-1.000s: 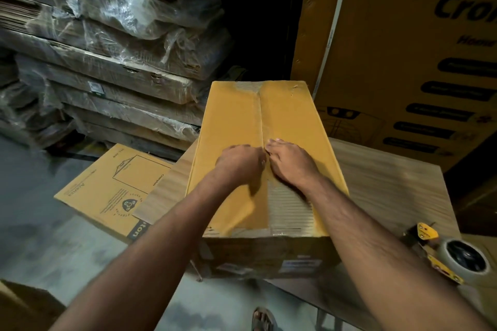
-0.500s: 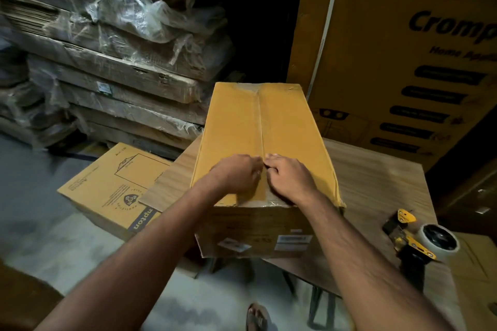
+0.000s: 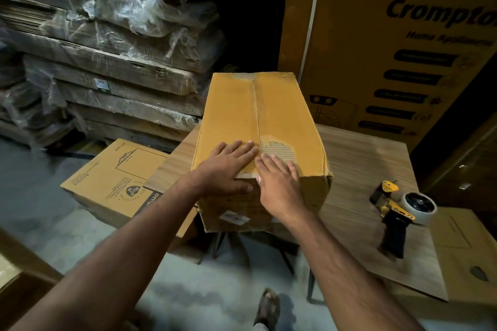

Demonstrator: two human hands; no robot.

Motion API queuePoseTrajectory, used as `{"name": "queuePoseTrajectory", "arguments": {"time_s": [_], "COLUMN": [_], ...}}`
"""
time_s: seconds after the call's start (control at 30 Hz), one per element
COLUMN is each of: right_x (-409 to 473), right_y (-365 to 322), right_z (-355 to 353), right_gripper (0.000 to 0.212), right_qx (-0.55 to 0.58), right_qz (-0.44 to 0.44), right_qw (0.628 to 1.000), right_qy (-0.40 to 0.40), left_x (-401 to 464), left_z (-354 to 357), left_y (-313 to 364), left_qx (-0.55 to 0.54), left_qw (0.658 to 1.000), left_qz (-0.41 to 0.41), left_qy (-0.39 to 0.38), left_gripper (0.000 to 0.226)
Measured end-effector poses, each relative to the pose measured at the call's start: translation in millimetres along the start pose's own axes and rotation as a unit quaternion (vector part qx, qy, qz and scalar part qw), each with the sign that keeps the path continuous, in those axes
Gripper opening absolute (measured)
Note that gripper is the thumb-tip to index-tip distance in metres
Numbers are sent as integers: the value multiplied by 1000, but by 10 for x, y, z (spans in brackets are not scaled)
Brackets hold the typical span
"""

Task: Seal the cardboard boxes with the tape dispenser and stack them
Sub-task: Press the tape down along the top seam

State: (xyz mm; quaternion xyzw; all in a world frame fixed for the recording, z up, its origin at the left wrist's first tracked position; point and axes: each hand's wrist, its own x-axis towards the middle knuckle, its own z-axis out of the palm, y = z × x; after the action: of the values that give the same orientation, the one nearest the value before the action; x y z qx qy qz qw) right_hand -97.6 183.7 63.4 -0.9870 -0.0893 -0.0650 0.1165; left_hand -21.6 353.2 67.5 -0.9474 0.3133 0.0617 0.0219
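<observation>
Hands flat, fingers straight, left hand [image 3: 228, 166] and right hand [image 3: 278, 183] pressing cardboard box [image 3: 258, 115] top at counter [image 3: 363, 169] left edge; tape dispenser [image 3: 398, 209] near right edge

Wooden counter [image 3: 360, 158], plastic-wrapped stacks of flat cardboard [image 3: 121, 62] at left, large printed carton [image 3: 390, 48] behind, printed box [image 3: 113, 180] on grey floor [image 3: 40, 196], sandalled foot [image 3: 267, 309] below.
</observation>
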Motion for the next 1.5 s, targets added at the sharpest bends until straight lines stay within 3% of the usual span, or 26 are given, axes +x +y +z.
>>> {"name": "queuePoseTrajectory", "arguments": {"time_s": [0.23,0.37,0.47,0.57,0.63,0.7,0.8,0.9,1.0,1.07,1.17,1.27,1.33,1.43,1.5], "right_x": [-143,-156,-250,-314,-289,-262,-341,-295,4,263,624,839,888,934,984], "right_y": [143,293,334,406,536,671,735,796,1021,1197,1292,1070,861,673,664], "right_z": [31,-47,-24,-48,-135,-175,-88,-18,-126,-238,-318,-245,-202,-102,-76], "right_gripper": [58,57,51,41,37,36,43,47,46,46,42,31,24,27,34], "right_qx": [16,65,140,330,371,362,279,222,177,148,107,23,-14,19,41], "right_qz": [-87,-105,-25,93,139,153,94,14,-55,-94,-110,-4,83,124,136], "right_qw": [996,992,990,939,917,918,954,975,981,979,983,1000,995,988,985], "right_qy": [8,-14,5,22,45,58,57,11,-57,-100,-105,-3,56,88,99], "left_x": [-180,-332,-353,-193,-82,-59,-232,-329,-218,-68,112,253,396,760,932], "left_z": [-9,0,-22,-112,-233,-364,-582,-765,-755,-658,-505,-247,-96,-68,-160], "left_y": [180,518,1048,1679,1958,2023,1816,1550,1522,1527,1386,1139,1035,920,776], "left_qx": [-51,-62,-69,-82,-76,-48,-49,-79,-57,-31,-31,-22,-16,-37,-52], "left_qw": [998,990,972,944,935,949,972,958,958,966,983,993,986,973,977], "left_qz": [-43,-117,-213,-315,-347,-308,-198,-158,-132,-124,-110,-115,-151,-199,-185], "left_qy": [22,39,68,48,-1,-42,-120,-226,-249,-227,-146,4,65,109,90], "left_gripper": [87,84,77,72,70,70,84,102,118,125,117,111,109,84,78]}}
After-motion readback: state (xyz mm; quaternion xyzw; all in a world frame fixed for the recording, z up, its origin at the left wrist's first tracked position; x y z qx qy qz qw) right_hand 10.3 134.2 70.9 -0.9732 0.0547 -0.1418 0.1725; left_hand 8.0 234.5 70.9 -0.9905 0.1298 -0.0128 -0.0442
